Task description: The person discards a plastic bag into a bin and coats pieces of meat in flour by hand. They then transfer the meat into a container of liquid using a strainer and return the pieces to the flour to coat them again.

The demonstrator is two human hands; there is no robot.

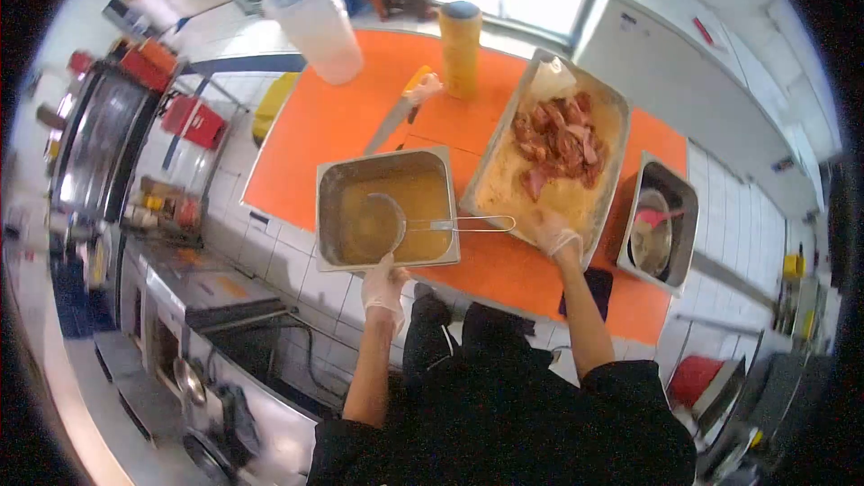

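Observation:
My gloved left hand [384, 291] grips the near rim of a deep steel pan [335, 259], thumb over the edge. Cloudy yellowish liquid [355, 216] fills part of the pan. A wire strainer [441, 225] rests across it, its round end in the liquid and its looped handle over the right rim. My gloved right hand [555, 232] reaches over the near edge of a large metal tray [490, 137], fingers extended onto pale breading [504, 187]; I see nothing held. Raw, reddish meat pieces [562, 139] are heaped farther back in the tray.
On the orange table [297, 144] stand a translucent plastic container [319, 27] and a yellow canister [460, 54]. A knife [390, 126] lies behind the pan. At right, a steel container [684, 243] holds a bowl and a pink utensil [661, 215]. A dark flat object [594, 291] lies nearby.

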